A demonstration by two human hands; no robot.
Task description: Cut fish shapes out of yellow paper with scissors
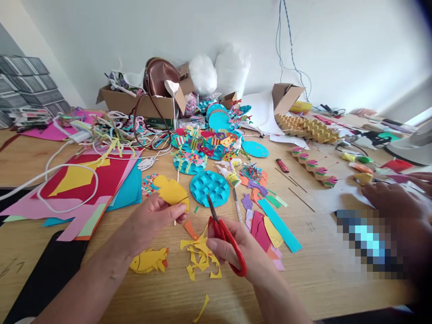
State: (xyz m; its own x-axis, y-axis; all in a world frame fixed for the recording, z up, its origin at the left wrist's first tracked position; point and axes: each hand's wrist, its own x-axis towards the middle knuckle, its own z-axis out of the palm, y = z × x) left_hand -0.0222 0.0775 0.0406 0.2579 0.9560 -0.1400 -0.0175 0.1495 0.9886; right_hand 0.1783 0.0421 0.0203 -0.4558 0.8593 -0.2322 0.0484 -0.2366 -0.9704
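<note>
Red scissors (222, 230) aslant, tips forward-left.

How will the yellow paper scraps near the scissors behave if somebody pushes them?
The yellow paper scraps look thin, so they are probably light and floppy. Their curved, overlapping pieces may catch and drag together.

Left hand (160, 215): bare, thumbnail exposed. Left forearm (97, 276): bare along its whole visible length, broadening steadily toward the lower edge of view; small faint marks noted on its upper surface. Right hand (234, 249): likewise bare. Right forearm (278, 290): bare as far as visible, tapered toward the hand.
</note>
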